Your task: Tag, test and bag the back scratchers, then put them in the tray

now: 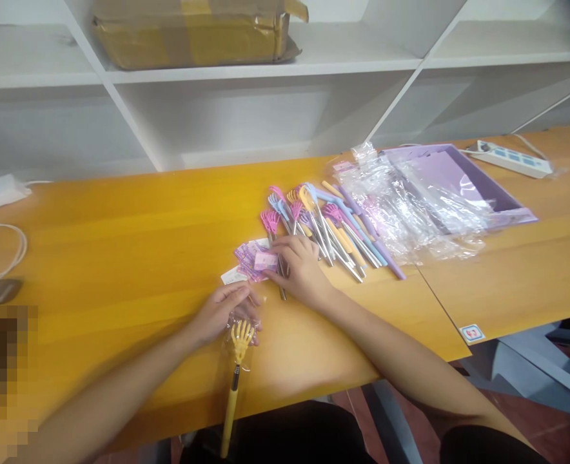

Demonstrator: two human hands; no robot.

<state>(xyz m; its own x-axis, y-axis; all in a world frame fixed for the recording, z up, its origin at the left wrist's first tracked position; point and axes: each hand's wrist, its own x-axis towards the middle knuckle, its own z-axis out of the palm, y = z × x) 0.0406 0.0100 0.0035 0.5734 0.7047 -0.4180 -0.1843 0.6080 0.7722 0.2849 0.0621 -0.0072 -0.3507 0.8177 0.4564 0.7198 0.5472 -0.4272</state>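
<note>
- Since your left hand (235, 312) curls its fingers on the plastic sleeve (247, 359) alone, the yellow back scratcher (235, 380), crossing the worktop's (144, 245) near edge, could slip.
- Your right hand (302, 267), pinching a pink card (265, 261), could scatter purple cards (244, 256).

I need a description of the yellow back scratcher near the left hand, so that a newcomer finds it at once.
On the orange wooden table, look toward the near edge, where the left hand holds a clear plastic sleeve. Inside is a yellow back scratcher, its claw head toward that hand. It is alone, apart from the mixed-colour pile beside the right hand.
</note>
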